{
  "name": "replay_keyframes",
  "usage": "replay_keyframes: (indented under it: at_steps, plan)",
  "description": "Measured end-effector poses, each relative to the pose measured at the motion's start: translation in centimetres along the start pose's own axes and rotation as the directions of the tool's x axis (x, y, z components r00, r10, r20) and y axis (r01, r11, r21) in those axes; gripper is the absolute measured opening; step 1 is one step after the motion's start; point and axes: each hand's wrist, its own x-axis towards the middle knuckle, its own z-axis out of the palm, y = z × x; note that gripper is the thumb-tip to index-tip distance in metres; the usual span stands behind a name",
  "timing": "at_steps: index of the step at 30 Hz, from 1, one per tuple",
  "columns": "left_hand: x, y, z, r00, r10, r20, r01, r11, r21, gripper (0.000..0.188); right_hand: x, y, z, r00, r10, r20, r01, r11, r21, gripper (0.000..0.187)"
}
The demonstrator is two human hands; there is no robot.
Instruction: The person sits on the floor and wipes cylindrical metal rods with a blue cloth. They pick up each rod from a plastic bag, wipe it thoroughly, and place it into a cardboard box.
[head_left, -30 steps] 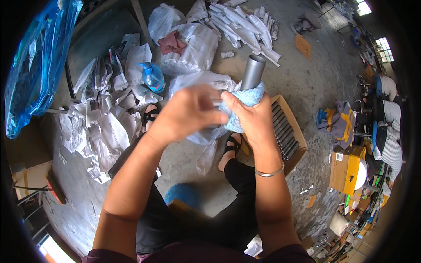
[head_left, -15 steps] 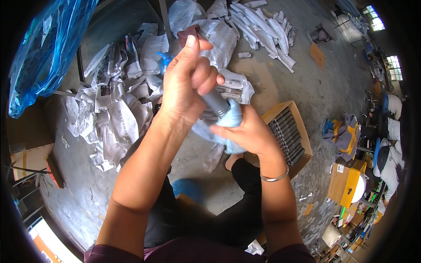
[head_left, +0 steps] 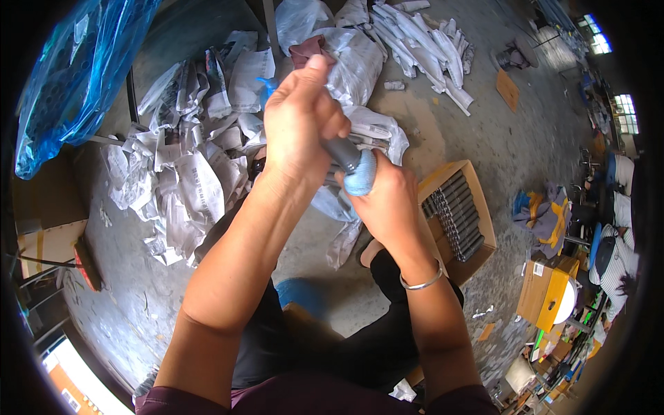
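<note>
Gray tube (head_left: pixel 344 153) slants between our two hands, left of an open cardboard box (head_left: pixel 475 262) holding a row of dark tubes (head_left: pixel 458 214). Our left hand (head_left: pixel 301 121) has its fingers curled round the upper end (which they hide from us), and our right hand (head_left: pixel 389 207) clasps a light-blue cloth (head_left: pixel 361 178) against the lower part.

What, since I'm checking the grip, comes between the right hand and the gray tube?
A light blue cloth, bunched around the near end of the gray tube, within the right hand. Nothing visible separates the tube from the left hand farther up.
</note>
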Motion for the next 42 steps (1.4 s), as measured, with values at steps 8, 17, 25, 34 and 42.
replay_keyframes:
  at_steps: [8, 17, 25, 34, 42]
  plan:
    - [-0.5, 1.1, -0.6, 0.862, -0.093, 0.499, 0.156, 0.984, -0.086, 0.026, -0.7, 0.9, -0.8, 0.822, -0.159, 0.547, -0.380, 0.562, 0.735, 0.024]
    - [-0.4, -0.6, 0.1, 1.000, -0.012, 0.008, 0.011, 0.996, 0.086, 0.025, -0.1, 0.4, 0.8, 0.995, -0.003, 0.095, -0.018, 0.976, 0.218, 0.031]
    - [0.7, 0.2, -1.8, 0.941, -0.024, 0.339, 0.063, 0.993, -0.104, 0.053, -0.4, 0.6, -0.4, 0.888, -0.116, 0.445, -0.296, 0.597, 0.746, 0.023]
    - [-0.3, 0.1, -0.9, 0.996, 0.031, 0.089, -0.048, 0.978, 0.205, 0.043, -0.4, 0.5, 0.1, 0.929, -0.023, 0.368, -0.194, 0.819, 0.540, 0.025]
    - [0.1, -0.9, -0.9, 0.999, 0.052, 0.016, -0.052, 0.999, 0.006, 0.052, -0.2, 0.4, 0.0, 0.949, 0.024, 0.315, -0.232, 0.732, 0.641, 0.027]
